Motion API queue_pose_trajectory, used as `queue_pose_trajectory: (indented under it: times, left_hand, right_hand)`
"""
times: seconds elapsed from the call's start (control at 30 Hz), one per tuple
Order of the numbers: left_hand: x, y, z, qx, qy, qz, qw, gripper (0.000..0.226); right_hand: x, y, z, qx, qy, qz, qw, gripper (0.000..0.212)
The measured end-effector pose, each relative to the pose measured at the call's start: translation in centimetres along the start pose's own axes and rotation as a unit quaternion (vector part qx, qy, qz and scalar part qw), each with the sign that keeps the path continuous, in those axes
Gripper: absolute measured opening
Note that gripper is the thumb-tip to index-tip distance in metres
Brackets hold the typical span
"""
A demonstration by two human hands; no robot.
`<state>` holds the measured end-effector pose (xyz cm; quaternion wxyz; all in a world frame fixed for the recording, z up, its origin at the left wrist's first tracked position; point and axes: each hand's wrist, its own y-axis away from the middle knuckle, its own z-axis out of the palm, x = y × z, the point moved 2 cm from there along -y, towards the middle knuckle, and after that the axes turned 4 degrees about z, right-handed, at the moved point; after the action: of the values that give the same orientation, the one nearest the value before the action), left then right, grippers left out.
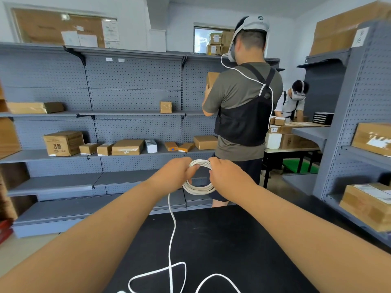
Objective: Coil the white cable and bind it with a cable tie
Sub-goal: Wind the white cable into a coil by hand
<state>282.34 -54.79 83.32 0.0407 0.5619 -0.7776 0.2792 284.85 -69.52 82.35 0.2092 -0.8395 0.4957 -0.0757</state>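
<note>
Head view, left to right. Grey pegboard shelving (135, 89) runs along the far wall with scattered cardboard boxes (63, 143) on its middle shelves. Both forearms reach forward over a black table (232, 250).

Left hand (175, 173) is raised above the table's far edge, fingers curled round the left side of the coil (198, 189), gripping it. The coil is white cable, several turns, held upright in the air between the two hands. A loose tail (172, 229) drops from the coil's lower left straight down to the table, where it lies in two slack loops near the bottom edge.

Right hand (227, 176) grips the coil's right side, fingers curled over the top strands, fingertips close to the left hand's.

Just behind the hands a person (243, 106) stands back to camera, wearing a headset and dark vest, holding a box (211, 79) against the shelving. Further right a second person (292, 102), also in a headset, bends over a table with packages. At far right, a rack (359, 102) holds more cartons (368, 199).
</note>
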Motion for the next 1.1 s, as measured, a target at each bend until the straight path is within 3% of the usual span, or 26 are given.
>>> queue_pose_trajectory:
  times: [0.13,0.27,0.43,0.57,0.7,0.83,0.97,1.1]
  left_hand:
    - [-0.2,0.3,0.1,0.031,0.087,-0.005,0.996,0.030]
    - [-0.8,0.9,1.3,0.075,0.223,-0.078,0.969,0.027]
    - [-0.4,1.0,2.7,0.141,0.274,-0.116,0.944,0.027]
    - [0.3,0.6,2.2,0.170,0.183,-0.080,0.965,0.027]
    - [0.3,0.3,1.3,0.081,0.010,-0.028,0.996,0.025]
    - [0.8,0.2,0.8,-0.014,-0.086,0.029,0.996,0.021]
    - [0.6,-0.2,0.0,-0.042,-0.069,0.049,0.996,0.019]
    - [-0.1,0.0,0.2,0.027,0.056,0.022,0.998,0.021]
  right_hand:
    - [0.2,-0.1,-0.2,-0.016,-0.078,0.038,0.996,0.016]
    - [0.5,-0.3,-0.5,-0.010,-0.123,0.091,0.988,0.013]
    - [0.3,-0.1,-0.3,-0.003,-0.203,0.139,0.969,0.021]
    - [0.0,0.2,0.1,-0.016,-0.238,0.147,0.960,0.020]
    - [0.5,0.1,-0.6,-0.036,-0.154,0.104,0.982,0.007]
    - [0.1,-0.1,-1.1,-0.097,-0.091,0.023,0.991,0.012]
    - [0.2,-0.5,-1.2,-0.131,-0.100,0.000,0.986,0.019]
    - [0.2,-0.5,-1.4,-0.084,-0.140,0.023,0.986,0.034]
